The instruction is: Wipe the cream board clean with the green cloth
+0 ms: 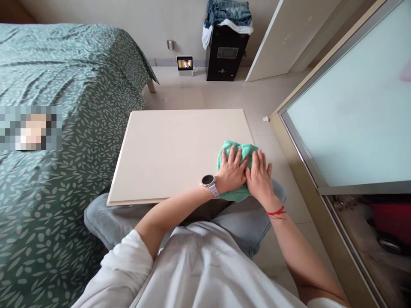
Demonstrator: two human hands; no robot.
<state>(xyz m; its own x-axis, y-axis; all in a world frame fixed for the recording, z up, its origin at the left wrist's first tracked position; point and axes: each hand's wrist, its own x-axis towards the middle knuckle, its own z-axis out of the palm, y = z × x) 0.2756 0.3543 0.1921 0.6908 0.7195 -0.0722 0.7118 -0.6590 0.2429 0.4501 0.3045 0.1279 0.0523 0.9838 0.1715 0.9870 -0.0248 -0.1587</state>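
Both hands are pressing down on a green cloth (236, 171) at the near right corner of the cream surface (173, 149). The left hand (231, 172) is lying flat on the cloth's middle, fingers (231, 155) stretched forward and slightly spread, clamped on nothing, just palm-down on the fabric. The right hand (259, 176) is sitting just beside it, touching it at the thumb side, fingers likewise extended and a little apart, covering the cloth's right edge. The cloth is bunching up ahead of the fingertips and hanging slightly over the surface's near edge. A watch (209, 181) with a pale strap is showing on the left wrist, and a red string bracelet (275, 211) is circling the right wrist. The person is sitting close, knees in pale jeans tucked under the surface. To the left, a bed with a green leaf-print cover (64, 85) is running alongside. Across the floor, a small lit screen (185, 65) is standing by the wall, next to a black cabinet (226, 53) piled with folded clothes (227, 15). A frosted glass panel (353, 107) is filling the right side.
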